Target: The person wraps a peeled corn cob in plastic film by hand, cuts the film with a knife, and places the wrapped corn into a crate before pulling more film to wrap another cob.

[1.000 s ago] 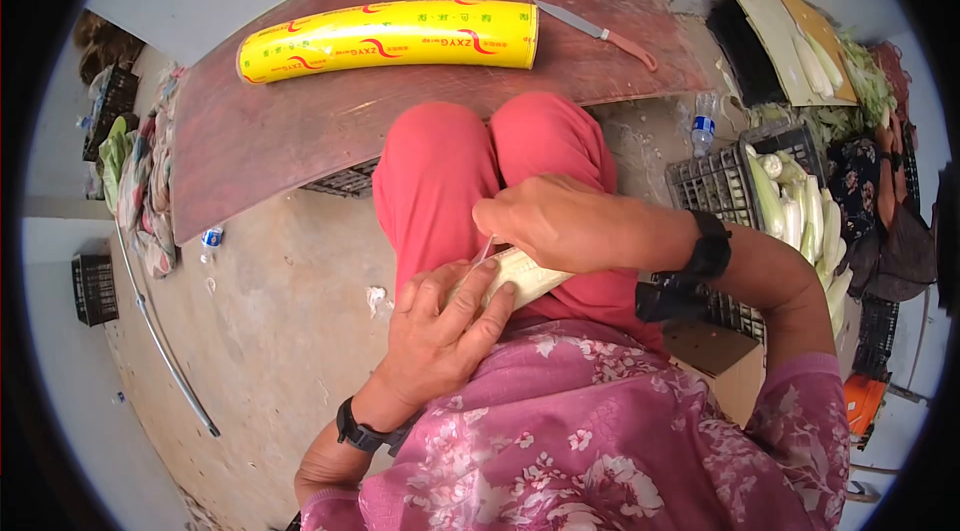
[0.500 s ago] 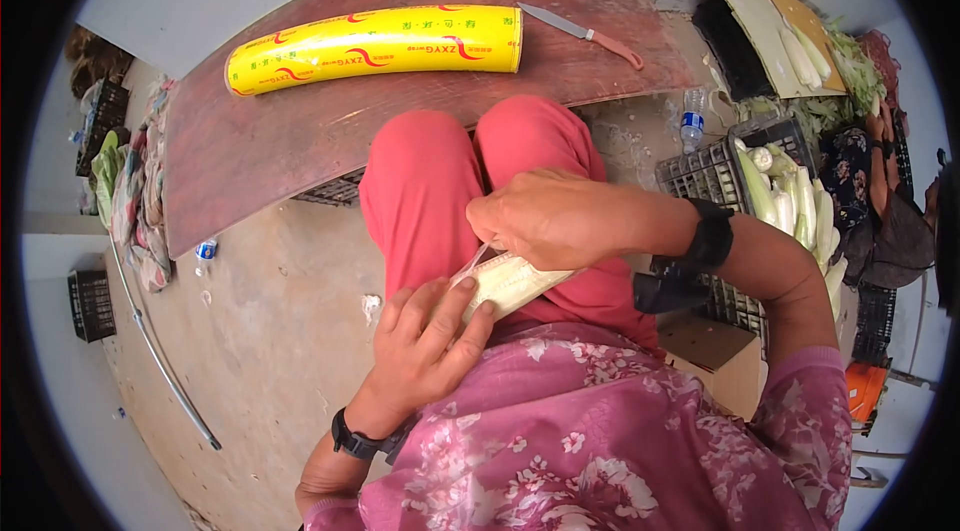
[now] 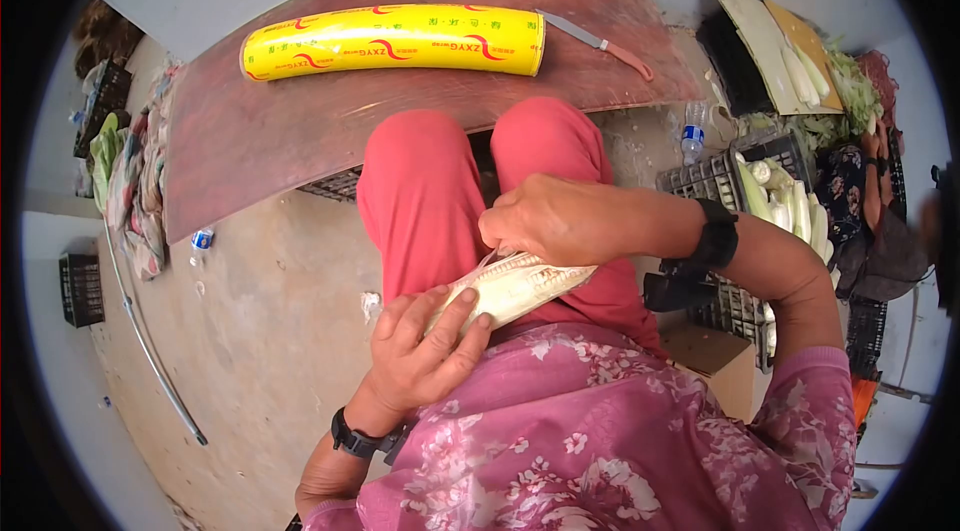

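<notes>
Across my lap lies a pale ear of corn (image 3: pixel 520 291), with rows of kernels showing along its upper side. My left hand (image 3: pixel 428 343) grips its near-left end, fingers laid over the top. Over the far side of the ear, my right hand (image 3: pixel 555 221) is closed in a pinch. A thin see-through film (image 3: pixel 487 259) runs from its fingertips to the corn. The right fingertips are partly hidden behind the hand.
Ahead is a reddish board table (image 3: pixel 330 121) bearing a yellow roll of wrap (image 3: pixel 395 43) and a knife (image 3: pixel 595 43). To the right stands a black crate (image 3: pixel 705 181) of corn (image 3: pixel 790 196), near a water bottle (image 3: pixel 692 136). Another person's arm (image 3: pixel 872 171) shows at far right.
The right hand has shifted slightly right, away from the left hand. More of the corn shows between my hands. The view has moved a little, shifting the table and roll.
</notes>
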Available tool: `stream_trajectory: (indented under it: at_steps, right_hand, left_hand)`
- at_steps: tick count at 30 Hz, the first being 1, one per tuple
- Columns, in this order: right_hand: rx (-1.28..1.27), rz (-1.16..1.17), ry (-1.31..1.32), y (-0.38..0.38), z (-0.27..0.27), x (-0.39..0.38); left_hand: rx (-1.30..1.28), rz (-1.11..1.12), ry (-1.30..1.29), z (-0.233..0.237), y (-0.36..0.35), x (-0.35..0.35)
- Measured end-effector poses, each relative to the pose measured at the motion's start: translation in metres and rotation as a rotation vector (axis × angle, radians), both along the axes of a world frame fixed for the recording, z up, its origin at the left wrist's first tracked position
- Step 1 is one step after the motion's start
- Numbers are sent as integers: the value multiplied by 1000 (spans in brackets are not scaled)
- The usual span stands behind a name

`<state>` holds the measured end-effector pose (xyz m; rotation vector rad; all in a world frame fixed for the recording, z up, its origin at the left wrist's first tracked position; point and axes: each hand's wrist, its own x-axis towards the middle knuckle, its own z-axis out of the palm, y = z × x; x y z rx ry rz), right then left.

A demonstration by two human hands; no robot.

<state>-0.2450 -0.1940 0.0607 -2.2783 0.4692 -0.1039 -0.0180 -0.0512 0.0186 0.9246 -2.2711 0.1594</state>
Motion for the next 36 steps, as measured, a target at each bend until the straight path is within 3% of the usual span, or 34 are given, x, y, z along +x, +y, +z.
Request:
stream_trajectory:
  at_steps: [5, 11, 14, 23, 32, 36]
  right_hand:
    - [-245, 1, -92, -3, 16, 0]
    - [189, -230, 57, 10, 28, -4]
    - [219, -279, 20, 13, 17, -6]
    - [39, -251, -39, 15, 18, -5]
    - [-363, -171, -151, 29, 18, -26]
    - [-359, -191, -192, 32, 15, -31]
  left_hand:
    - [-8, 10, 1, 1, 0, 1]
    - [-10, -27, 11, -2, -1, 0]
    - [-13, -52, 46, -6, 0, 2]
    - [-28, -1, 18, -6, 2, 3]
    - [5, -14, 37, -11, -1, 1]
    - [85, -13, 53, -4, -5, -4]
